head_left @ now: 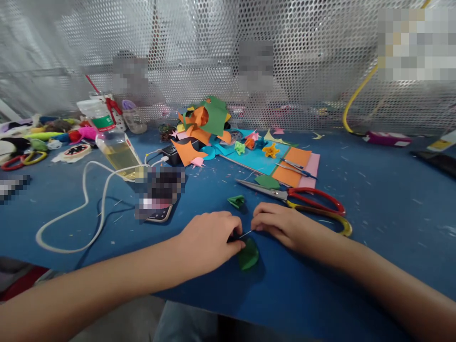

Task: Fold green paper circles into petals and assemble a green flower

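Observation:
My left hand (213,240) is closed in a pinch at the middle of the blue table, near its front edge. Its thumb and finger hold a dark green folded paper piece (248,255), which hangs just below the fingertips. From there a thin pale stick or wire (245,234) reaches to my right hand (276,223), whose fingertips are pressed together at its other end. A smaller green folded paper (236,201) lies on the table just beyond both hands. Large scissors (316,200) with red and yellow handles lie behind my right hand, blades partly apart.
A phone (162,194), a white cable (84,190) and a bottle of yellow liquid (121,154) stand or lie at left. Paper scraps (208,121), coloured sheets (294,161) and tweezers (297,168) are farther back. Perforated metal (206,61) rises behind the table.

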Demonstrator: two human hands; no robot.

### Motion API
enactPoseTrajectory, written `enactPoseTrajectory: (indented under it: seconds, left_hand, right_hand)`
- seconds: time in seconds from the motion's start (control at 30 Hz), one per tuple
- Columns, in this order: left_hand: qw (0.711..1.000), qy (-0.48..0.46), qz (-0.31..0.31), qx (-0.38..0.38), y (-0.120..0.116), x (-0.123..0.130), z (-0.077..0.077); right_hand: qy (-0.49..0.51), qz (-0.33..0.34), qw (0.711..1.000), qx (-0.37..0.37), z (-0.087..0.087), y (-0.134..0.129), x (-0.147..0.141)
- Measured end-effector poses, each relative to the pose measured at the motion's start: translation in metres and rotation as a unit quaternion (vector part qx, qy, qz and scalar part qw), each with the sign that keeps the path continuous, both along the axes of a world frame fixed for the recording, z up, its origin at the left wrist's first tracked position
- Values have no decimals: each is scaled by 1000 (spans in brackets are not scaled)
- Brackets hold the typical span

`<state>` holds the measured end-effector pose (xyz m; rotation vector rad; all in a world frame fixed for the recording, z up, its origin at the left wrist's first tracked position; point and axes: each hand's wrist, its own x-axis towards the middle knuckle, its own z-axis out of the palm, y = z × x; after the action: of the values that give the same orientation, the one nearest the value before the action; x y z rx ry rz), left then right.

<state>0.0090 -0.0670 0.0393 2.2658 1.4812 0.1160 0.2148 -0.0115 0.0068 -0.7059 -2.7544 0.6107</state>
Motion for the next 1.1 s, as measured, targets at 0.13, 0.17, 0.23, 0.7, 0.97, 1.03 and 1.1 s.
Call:
enactPoseTrajectory:
  seconds: [0.13, 0.17, 0.23, 0.7, 0.97, 1.03, 1.1]
  left_hand:
    - [999, -28, -3, -27, 4, 4, -1]
    - [999, -37, -1, -32, 4, 5, -2]
    - [998, -57, 5, -39, 4, 7, -4]
    - [993, -97, 26, -53, 2, 2, -8]
    - [996, -86, 10, -23, -2, 3, -11]
    - [997, -74, 5, -12, -4, 4, -11]
    - [998, -59, 0, -2, -6, 6, -11]
  right_hand:
    - [8, -6, 999, -34, 4, 1, 2]
    - [12, -7, 999, -43, 5, 1, 1]
    - [13, -9, 999, -51, 5, 0, 0]
    - [-91, -92, 980, 151, -9, -16, -8]
    - [-81, -44, 984, 155, 4, -24, -6]
    - [-85, -37, 979, 184, 1, -28, -11]
    - [-94, -34, 975, 200, -1, -31, -15]
